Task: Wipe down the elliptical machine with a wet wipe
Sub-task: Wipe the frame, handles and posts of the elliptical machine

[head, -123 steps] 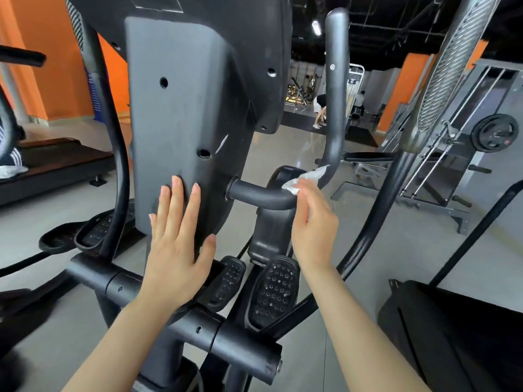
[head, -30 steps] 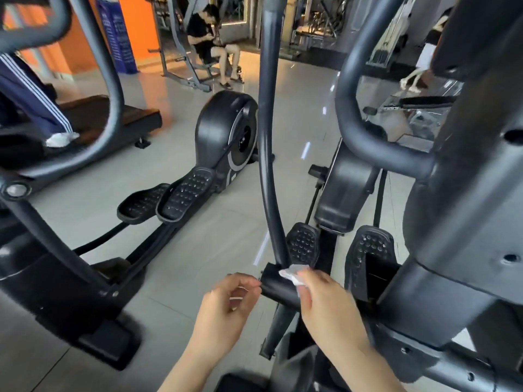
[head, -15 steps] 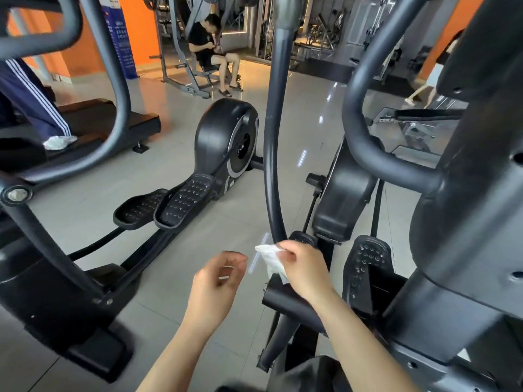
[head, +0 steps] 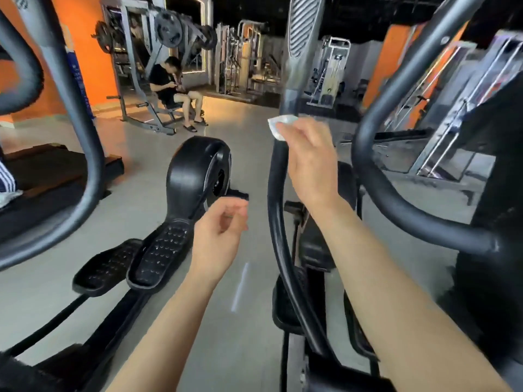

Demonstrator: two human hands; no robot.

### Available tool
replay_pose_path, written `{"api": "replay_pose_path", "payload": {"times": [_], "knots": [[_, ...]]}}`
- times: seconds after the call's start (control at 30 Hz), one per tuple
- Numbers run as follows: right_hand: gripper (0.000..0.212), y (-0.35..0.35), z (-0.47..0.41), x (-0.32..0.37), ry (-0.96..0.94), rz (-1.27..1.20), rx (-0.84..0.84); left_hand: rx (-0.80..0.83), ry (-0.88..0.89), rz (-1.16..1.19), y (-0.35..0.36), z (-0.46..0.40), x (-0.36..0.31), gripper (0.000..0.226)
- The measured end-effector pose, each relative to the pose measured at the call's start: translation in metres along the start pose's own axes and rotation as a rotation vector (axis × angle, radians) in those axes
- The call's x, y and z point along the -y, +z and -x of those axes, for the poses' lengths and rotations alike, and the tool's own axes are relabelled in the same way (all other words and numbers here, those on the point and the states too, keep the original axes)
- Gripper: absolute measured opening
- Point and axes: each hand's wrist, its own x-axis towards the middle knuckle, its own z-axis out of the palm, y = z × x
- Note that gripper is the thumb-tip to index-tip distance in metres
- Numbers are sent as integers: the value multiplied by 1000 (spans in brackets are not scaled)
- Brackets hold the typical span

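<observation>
Head view: in a gym with orange walls, a person's right hand [head: 308,162] presses a white wet wipe [head: 280,124] against the moving handlebar [head: 276,210] of a black elliptical machine [head: 424,210], the fingers folded over the wipe about halfway up the curved bar. The left hand [head: 220,236] hangs in the air just left of that bar, fingers loosely curled and holding nothing. Farther left stands a second elliptical [head: 195,176] with its two foot pedals [head: 158,253] toward the camera, and far back a seated person [head: 172,89] bends over something in the lap. The step in hand appears to be the wiping of the handlebar's shaft. The next move probably calls for drawing the wipe on up toward the ribbed grip [head: 301,24] at the top, with the fingers kept wrapped round the bar so the cloth meets its whole curve.
</observation>
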Motion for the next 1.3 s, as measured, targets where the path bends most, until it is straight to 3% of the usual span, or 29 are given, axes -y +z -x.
{"api": "replay_pose_path", "payload": {"times": [0.07, 0.13, 0.2, 0.23, 0.33, 0.4, 0.47, 0.53, 0.7, 0.83, 1.1, 1.3], "knots": [[15, 21, 6, -7, 31, 161, 106, 61, 27, -6, -9, -23, 10, 5], [10, 34, 18, -11, 95, 90, 129, 90, -2, 21, -12, -39, 24, 12], [25, 49, 38, -17, -15, 82, 12, 128, -54, 26, -12, -51, 34, 20], [32, 56, 52, -20, -61, 84, 47, 162, -73, 16, -12, -54, 39, 22], [45, 68, 100, -19, 24, 61, 278, 242, -91, -8, -14, -58, 51, 26], [44, 69, 121, -16, 86, 56, 454, 250, -97, -15, -17, -58, 57, 30], [40, 58, 120, -10, 92, 58, 528, 249, -128, -15, -21, -56, 62, 30], [35, 35, 102, 2, 57, 100, 423, 263, -150, -10, -24, -53, 64, 28], [31, 10, -10, 12, -67, 155, -89, 278, -88, 49, -27, -60, 55, 23], [33, 37, -21, -4, -24, 142, -127, 279, -64, 63, -35, -66, 60, 24], [29, 79, 109, -17, 166, 5, 240, 308, -86, -73, -32, -54, 91, 30], [34, 56, 172, -14, 222, 29, 527, 420, -127, -97, -28, -39, 99, 33]]}}
